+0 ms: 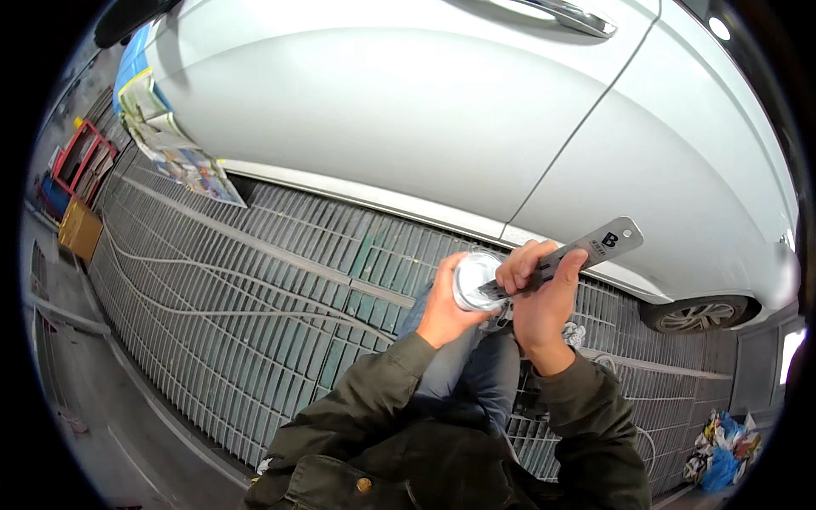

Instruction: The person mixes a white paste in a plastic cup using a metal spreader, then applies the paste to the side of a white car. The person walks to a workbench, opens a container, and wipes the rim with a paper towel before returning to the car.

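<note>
My left hand (444, 304) is wrapped round a round cup (474, 270) with pale white-grey contents, held in front of my legs. A flat grey mixing stick (622, 238) with dark markings and a hole at its top end is gripped in my right hand (546, 308). The stick slants down to the left, and its lower end reaches into the cup. How deep it sits there is hidden by my right fingers. Just beyond both hands stands the side of a white car (365, 102).
Metal floor grating (263, 340) lies below, with a pale hose (246, 313) running across it. Masking paper (183, 157) hangs at the car's left part. A cardboard box (80, 229) stands far left. On the right are a wheel (699, 314) and crumpled waste (722, 450).
</note>
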